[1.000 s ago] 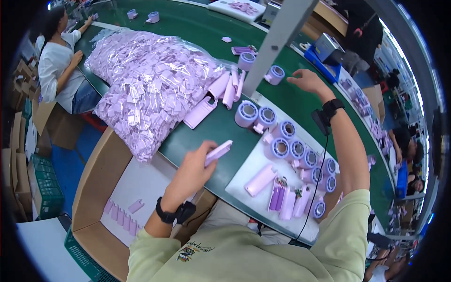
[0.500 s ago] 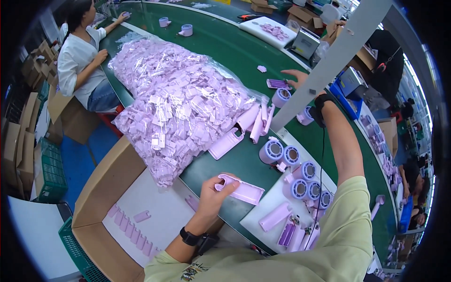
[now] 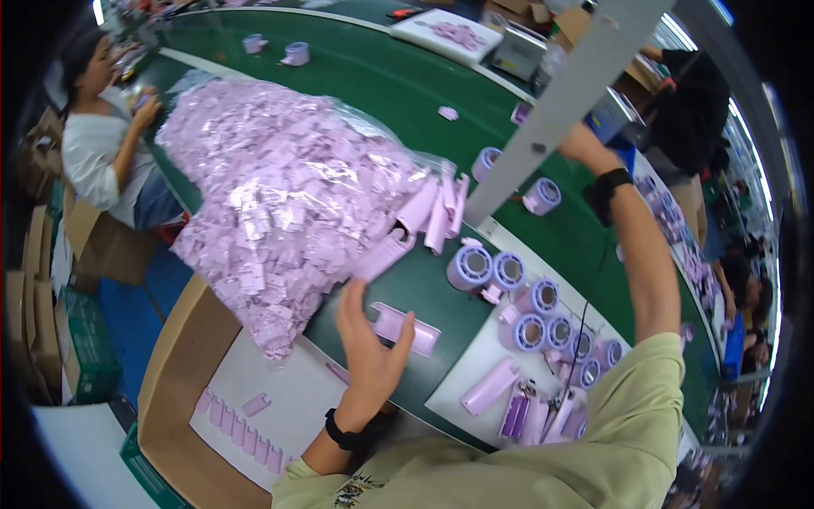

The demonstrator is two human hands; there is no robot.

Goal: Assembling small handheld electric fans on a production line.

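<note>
My left hand (image 3: 373, 352) is open, its fingers and thumb spread over the table edge. Right by its thumb, a lilac handle shell (image 3: 411, 332) rests hollow side up on the green table. My right hand (image 3: 587, 146) reaches out to the far right, its fingers hidden behind a white post (image 3: 543, 127). The end of a purple handle part (image 3: 520, 113) shows just past the post, in line with that hand. A big clear bag of lilac plastic pieces (image 3: 280, 204) lies left of centre, with several lilac shells (image 3: 437, 212) against its right end.
Lilac ring-shaped housings (image 3: 509, 271) cluster on a white board (image 3: 454, 390), with handle parts and a dark cable. A cardboard box (image 3: 182, 373) at lower left holds a row of small lilac pieces. Someone in white (image 3: 93, 153) sits at far left. Ring housings stand on the green belt (image 3: 373, 76).
My left hand has let go of the lilac shell, which now lies on the table. My right hand has shifted behind the post, and the purple part has left its spot on the belt.
</note>
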